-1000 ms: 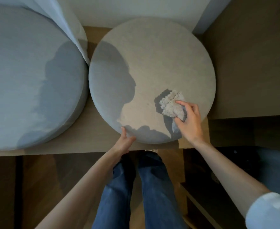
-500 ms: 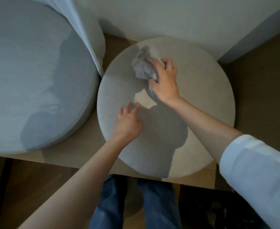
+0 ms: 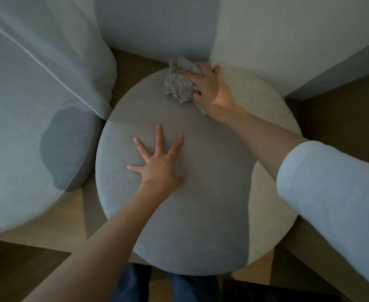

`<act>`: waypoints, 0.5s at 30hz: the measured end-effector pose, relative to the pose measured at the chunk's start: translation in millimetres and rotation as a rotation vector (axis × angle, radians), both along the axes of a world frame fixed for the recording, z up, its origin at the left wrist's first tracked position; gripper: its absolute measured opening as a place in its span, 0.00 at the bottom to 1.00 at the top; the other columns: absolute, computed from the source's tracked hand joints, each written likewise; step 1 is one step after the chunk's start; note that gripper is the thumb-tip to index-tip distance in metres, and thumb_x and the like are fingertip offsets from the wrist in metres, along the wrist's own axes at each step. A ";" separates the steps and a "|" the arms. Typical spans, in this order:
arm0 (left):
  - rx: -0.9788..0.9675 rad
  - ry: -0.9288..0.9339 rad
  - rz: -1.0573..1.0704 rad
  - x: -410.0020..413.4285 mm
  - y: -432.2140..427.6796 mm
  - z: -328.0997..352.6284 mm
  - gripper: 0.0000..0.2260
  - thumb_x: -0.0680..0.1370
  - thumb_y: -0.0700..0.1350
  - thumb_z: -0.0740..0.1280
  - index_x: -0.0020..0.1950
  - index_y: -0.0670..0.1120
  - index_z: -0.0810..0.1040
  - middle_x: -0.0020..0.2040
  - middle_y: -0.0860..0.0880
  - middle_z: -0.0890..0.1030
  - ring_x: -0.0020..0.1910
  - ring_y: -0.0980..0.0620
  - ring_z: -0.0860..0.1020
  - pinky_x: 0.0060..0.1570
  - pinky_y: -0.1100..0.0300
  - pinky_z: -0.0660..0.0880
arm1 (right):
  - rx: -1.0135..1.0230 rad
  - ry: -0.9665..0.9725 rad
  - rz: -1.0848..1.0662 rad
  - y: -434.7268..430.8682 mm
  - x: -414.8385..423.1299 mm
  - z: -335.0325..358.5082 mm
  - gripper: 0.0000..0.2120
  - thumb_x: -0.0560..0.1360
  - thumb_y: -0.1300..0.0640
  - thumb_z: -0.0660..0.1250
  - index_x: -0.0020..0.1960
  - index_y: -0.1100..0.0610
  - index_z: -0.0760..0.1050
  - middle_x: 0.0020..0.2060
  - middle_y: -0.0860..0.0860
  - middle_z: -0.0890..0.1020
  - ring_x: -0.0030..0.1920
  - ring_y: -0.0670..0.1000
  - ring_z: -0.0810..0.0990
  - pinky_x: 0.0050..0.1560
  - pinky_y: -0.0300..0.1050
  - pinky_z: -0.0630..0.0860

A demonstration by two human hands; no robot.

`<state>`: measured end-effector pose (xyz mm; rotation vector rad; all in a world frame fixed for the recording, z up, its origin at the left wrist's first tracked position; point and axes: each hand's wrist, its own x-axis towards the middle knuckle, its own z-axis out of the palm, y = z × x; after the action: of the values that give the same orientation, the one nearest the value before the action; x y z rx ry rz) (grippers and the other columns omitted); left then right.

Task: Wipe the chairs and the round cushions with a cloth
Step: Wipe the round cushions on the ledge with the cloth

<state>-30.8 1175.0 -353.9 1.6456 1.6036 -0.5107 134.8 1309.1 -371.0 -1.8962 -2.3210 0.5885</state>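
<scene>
This looks like a home sitting corner or lounge: a round cushion (image 3: 211,203) and a larger round cushion (image 3: 16,149) lie side by side on a low wooden bench (image 3: 55,234) against a plain pale wall (image 3: 288,40), with a pale curtain (image 3: 48,40) hanging over them and a wood floor (image 3: 16,269) below.
</scene>
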 end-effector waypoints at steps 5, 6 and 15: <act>-0.005 0.049 -0.031 1.8 0.7 5.8 0.49 0.70 0.57 0.73 0.71 0.71 0.34 0.72 0.55 0.24 0.71 0.32 0.29 0.59 0.22 0.55 | 0.017 -0.062 -0.378 -36.3 83.1 -1.6 0.27 0.76 0.60 0.60 0.74 0.49 0.64 0.69 0.58 0.65 0.63 0.63 0.65 0.62 0.48 0.62; -0.001 0.053 -0.032 2.7 0.3 6.2 0.49 0.70 0.57 0.73 0.71 0.71 0.35 0.72 0.55 0.24 0.71 0.32 0.29 0.59 0.22 0.55 | 0.009 -0.067 -0.482 -48.5 98.6 -1.4 0.27 0.76 0.60 0.60 0.74 0.49 0.63 0.69 0.59 0.65 0.64 0.63 0.64 0.63 0.48 0.62; 0.046 0.084 -0.073 4.1 -4.4 3.8 0.49 0.69 0.58 0.74 0.72 0.70 0.36 0.73 0.55 0.26 0.72 0.33 0.31 0.60 0.23 0.57 | 0.011 -0.012 -1.127 -198.3 130.6 0.2 0.25 0.78 0.58 0.62 0.74 0.52 0.63 0.69 0.61 0.64 0.62 0.64 0.66 0.63 0.49 0.61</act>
<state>-26.7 1170.7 -350.1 1.7424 1.6318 -0.5918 265.4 1110.8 -370.8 -2.6905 -0.9015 0.3815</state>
